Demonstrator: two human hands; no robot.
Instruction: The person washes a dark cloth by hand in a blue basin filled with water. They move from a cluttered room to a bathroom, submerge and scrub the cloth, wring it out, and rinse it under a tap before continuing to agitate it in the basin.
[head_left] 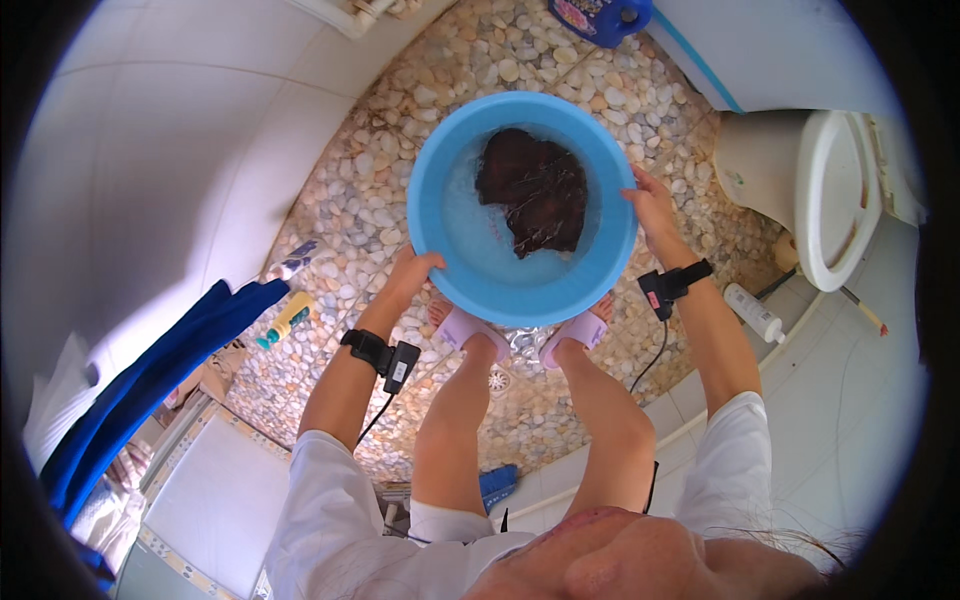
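A round blue basin is between my two hands, just beyond my feet. Soaking in the water inside it is a dark brown cloth, bunched and partly above the surface, with a little foam around it. My left hand grips the basin's near left rim, its thumb over the edge. On the right side, my right hand holds the rim with the thumb on top. The other fingers of both hands are partly hidden by the basin wall. Each wrist wears a black strap with a small device and cable.
Pebbled floor surrounds me, with a drain between my slippers. To the right are a toilet and a white bottle. A yellow bottle and hanging blue cloth are left. A blue jug stands beyond.
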